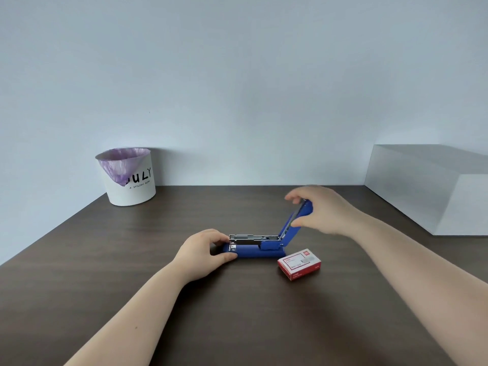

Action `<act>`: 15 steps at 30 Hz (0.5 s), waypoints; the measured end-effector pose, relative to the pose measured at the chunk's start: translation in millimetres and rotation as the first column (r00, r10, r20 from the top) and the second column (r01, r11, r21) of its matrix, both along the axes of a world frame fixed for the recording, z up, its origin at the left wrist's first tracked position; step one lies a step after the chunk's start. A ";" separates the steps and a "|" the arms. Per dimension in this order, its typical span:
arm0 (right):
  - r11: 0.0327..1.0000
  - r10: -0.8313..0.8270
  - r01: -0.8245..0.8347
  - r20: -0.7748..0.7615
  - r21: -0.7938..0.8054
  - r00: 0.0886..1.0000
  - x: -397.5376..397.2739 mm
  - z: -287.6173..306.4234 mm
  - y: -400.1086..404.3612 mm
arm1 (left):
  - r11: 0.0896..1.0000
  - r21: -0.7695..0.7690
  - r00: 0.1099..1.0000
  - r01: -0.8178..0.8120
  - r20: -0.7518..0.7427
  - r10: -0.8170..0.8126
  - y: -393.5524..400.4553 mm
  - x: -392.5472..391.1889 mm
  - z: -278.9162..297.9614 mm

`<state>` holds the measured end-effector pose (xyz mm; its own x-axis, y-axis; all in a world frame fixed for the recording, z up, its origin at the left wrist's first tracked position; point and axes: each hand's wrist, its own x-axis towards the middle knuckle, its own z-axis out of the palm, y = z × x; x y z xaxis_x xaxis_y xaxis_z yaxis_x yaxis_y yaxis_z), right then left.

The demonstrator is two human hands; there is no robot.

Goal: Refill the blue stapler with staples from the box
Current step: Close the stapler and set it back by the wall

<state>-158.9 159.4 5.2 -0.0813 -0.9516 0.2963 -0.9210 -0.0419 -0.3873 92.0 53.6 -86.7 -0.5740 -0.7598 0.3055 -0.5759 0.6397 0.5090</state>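
Blue plastic stapler point(253, 250) sits mid-table on the dark wood-grain tabletop point(132, 260), long axis left-right, base flat. Top cover is hinged up at the right end, tilted back to the right. Shiny metal staple channel point(253, 237) lies exposed and level above the base; can't tell if there are staples in it.

Left hand point(203, 253) clamps the stapler's left (front) end: thumb on the near side of the base, fingers curled over the far side by the metal nose.

Right hand point(320, 210) pinches the raised blue cover near its tip, thumb on the near face, fingers over the top edge. Slightly motion-blurred.

Small red-and-white cardboard staple box point(299, 264), rectangular, flat on the table just near-right of the stapler's hinge end, close to the base but apart. Looks closed; label print too small to read.

Further out: white cylindrical bin with a crinkled purple plastic liner point(129, 178), black lettering, back-left against the pale smooth wall point(237, 75). Plain white box-shaped block point(427, 186) at far right, matte, sharp edges.
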 end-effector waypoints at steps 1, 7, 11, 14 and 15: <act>0.999 0.039 -0.039 -0.002 -0.025 0.999 9.0 1.3 -1.8 | 1.000 0.004 1.000 -0.001 -0.002 0.001 0.0 0.1 -0.3; 0.988 0.153 -0.152 0.165 -0.017 0.974 50.9 -12.0 -16.0 | 1.000 -0.004 1.000 -0.018 -0.008 0.018 1.7 -0.8 0.2; 0.977 0.167 -0.173 0.057 0.128 0.984 54.7 -29.9 -22.3 | 0.998 0.038 0.999 -0.049 -0.004 0.049 2.8 -1.3 2.0; 0.975 0.164 -0.163 0.004 0.149 0.986 52.3 -33.8 -22.7 | 0.995 0.072 0.998 -0.069 -0.002 0.069 1.5 -1.4 2.5; 0.974 0.171 -0.166 -0.017 0.154 0.985 51.3 -32.8 -22.4 | 0.994 0.079 0.997 -0.071 -0.004 0.071 1.2 -1.5 2.6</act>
<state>-107.6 137.0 -27.6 0.0908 -0.9849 0.1472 -0.9169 -0.1403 -0.3737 90.6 54.8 -84.1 -0.5160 -0.8204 0.2465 -0.6149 0.5551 0.5601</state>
